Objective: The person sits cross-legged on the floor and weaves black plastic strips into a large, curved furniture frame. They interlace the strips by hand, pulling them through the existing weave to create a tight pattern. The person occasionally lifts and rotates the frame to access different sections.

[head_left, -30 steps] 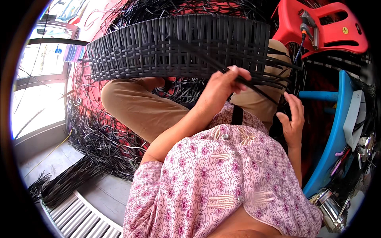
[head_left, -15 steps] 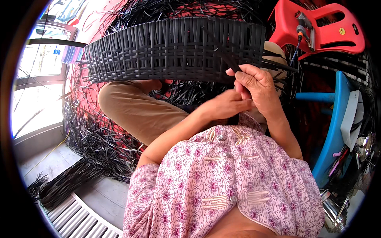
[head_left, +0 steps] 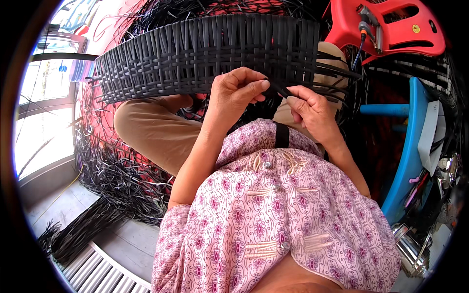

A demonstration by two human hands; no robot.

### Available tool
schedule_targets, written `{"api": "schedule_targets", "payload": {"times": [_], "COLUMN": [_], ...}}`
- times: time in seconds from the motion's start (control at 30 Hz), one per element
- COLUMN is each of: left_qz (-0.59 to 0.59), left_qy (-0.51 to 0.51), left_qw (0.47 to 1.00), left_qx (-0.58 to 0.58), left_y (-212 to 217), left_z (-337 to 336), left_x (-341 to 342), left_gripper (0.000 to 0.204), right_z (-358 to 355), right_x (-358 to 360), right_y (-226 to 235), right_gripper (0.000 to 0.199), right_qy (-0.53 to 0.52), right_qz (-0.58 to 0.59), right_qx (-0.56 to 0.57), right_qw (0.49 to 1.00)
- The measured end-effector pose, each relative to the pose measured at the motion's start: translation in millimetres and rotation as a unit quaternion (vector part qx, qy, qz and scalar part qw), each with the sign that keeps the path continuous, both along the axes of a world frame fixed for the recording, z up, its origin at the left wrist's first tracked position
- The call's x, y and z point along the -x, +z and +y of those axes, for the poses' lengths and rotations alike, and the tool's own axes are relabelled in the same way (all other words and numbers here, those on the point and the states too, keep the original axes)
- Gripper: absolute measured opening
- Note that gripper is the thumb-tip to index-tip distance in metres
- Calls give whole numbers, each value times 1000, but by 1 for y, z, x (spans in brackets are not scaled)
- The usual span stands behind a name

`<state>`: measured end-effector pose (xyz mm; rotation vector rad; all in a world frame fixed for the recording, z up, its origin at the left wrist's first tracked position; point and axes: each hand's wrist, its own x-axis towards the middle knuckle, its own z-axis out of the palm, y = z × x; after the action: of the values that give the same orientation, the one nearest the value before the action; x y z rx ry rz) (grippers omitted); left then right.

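A black woven wicker panel curves across the top of the head view, resting over my knees in tan trousers. My left hand pinches a black weaving strip at the panel's lower edge. My right hand grips the same strip just to the right, fingertips nearly touching the left hand's. A black strap lies over my pink patterned shirt below the hands.
Loose black strips lie piled on the floor at left, with a bundle near a white grille. A red plastic stool stands at the upper right. A blue chair frame and metal parts fill the right side.
My left hand rose from beside my right hand to the panel's lower edge. My right hand dropped slightly to the right. Both now pinch one strip between them.
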<state>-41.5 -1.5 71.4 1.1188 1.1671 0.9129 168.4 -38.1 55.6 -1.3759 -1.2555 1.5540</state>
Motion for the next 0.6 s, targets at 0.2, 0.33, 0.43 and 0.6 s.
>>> {"api": "schedule_targets", "payload": {"times": [0.2, 0.33, 0.43, 0.6], "left_qz": [30, 75, 28, -40], "left_qy": [60, 79, 74, 78], "left_qw": [993, 965, 983, 994], "left_qx": [-99, -238, -165, -65], "left_y": [-26, -40, -40, -32], "left_z": [-8, -5, -7, -9], "left_x": [-2, 5, 7, 6], "left_gripper": [5, 8, 8, 9], "right_z": [-2, -5, -6, -10], "right_x": [3, 0, -2, -2], "right_y": [-2, -9, -9, -6], "right_gripper": [20, 22, 22, 23], "right_qy": [38, 52, 60, 48], "right_qz": [-106, -119, -127, -122], "right_qx": [-20, -28, -25, -19], "right_qw": [993, 991, 990, 991]}}
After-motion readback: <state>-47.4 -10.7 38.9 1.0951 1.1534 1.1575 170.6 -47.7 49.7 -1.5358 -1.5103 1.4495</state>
